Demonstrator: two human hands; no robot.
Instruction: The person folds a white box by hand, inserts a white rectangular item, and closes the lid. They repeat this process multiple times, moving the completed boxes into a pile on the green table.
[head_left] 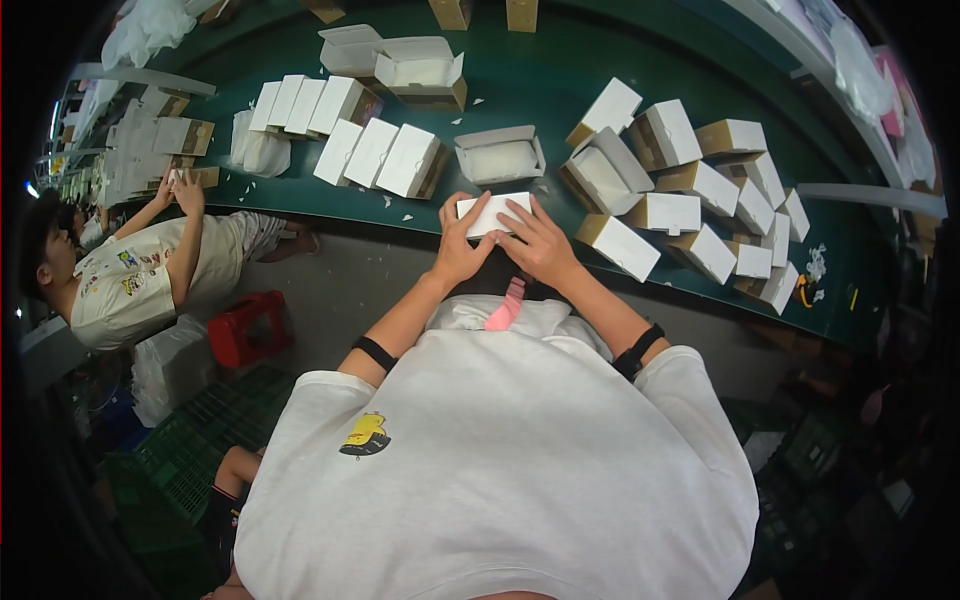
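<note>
At the table's near edge I hold a small white box [492, 214] between both hands. My left hand [459, 246] is closed round its left side, thumb near the front edge. On the other side, my right hand [541, 246] grips the box's right end, with its fingers over the top. Just beyond stands an open box [497, 161] with its flaps up and something white inside. Another open box [607, 172], tilted on the table, lies to the right of my right hand.
Several closed white-and-brown boxes [703, 186] crowd the right. Rows of white boxes [375, 153] and open boxes [420, 73] stand at the left and back of the green table [540, 75]. A co-worker [160, 260] works at far left; a red stool [249, 328] is nearby.
</note>
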